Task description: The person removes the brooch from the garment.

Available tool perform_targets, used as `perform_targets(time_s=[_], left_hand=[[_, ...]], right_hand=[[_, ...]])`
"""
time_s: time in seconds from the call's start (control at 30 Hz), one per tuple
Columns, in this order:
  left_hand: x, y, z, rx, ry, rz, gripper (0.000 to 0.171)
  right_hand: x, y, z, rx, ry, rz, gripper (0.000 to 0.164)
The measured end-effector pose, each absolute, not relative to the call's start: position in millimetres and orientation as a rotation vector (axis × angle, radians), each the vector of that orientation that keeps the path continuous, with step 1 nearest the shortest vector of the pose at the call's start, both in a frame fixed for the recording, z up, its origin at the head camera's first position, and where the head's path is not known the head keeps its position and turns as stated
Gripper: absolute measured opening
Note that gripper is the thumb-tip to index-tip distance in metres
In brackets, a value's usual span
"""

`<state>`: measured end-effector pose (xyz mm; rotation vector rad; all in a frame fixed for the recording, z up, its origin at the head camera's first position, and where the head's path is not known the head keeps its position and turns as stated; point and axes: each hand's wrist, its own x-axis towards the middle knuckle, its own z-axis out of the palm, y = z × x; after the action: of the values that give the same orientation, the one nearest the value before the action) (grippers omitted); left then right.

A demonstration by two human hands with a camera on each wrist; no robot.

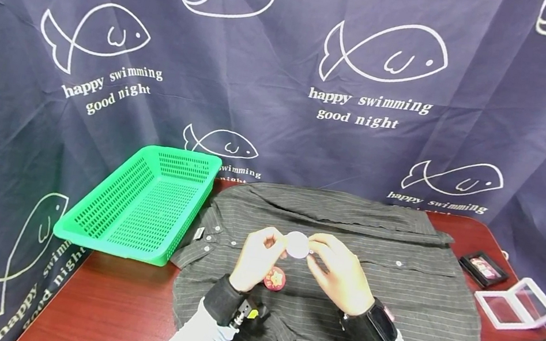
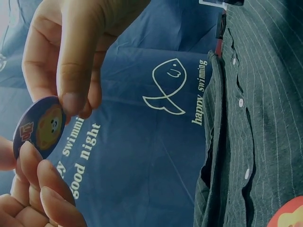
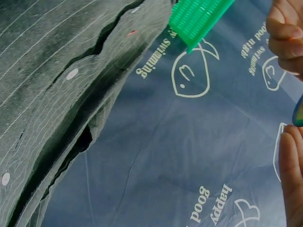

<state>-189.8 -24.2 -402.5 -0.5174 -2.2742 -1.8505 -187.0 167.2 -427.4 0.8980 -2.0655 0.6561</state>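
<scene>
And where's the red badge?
In the head view, the red badge lies on the dark striped shirt, low in the middle, just right of the left hand and below the held badge.

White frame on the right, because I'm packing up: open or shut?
Open: the white frame shows two joined halves spread at an angle.

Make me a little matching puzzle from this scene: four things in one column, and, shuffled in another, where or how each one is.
Things:
1. mesh basket
2. blue badge
3. white frame
4. red badge

Places or states:
A. held by the left hand and right hand
B. lying on the striped shirt
C. green, left of both hands
D. unfolded, right of the shirt

Pairs: 1-C, 2-A, 3-D, 4-B
</scene>
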Motion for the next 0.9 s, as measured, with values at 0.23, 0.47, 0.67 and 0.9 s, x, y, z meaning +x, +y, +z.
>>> perform_targets(time_s=[0.23,0.47,0.67,0.9], left_hand=[[-182,-24,-393,-0.537,-2.249,-1.907,0.015],[-182,-24,-392,-0.497,-2.279,-1.958,0.017],[-180,-23,-388,-0.478,-2.286,-1.972,0.02],[-179,-26,-389,-0.542,-2.29,-1.901,0.022]], right_hand=[[-189,168,-432,0.916,-2.02,0.614,0.027],[-191,170,-432,0.948,-1.945,0.562,0.032],[-189,171,-426,0.958,-1.91,0.571,0.03],[-187,175,-422,0.931,-1.888,0.645,0.029]])
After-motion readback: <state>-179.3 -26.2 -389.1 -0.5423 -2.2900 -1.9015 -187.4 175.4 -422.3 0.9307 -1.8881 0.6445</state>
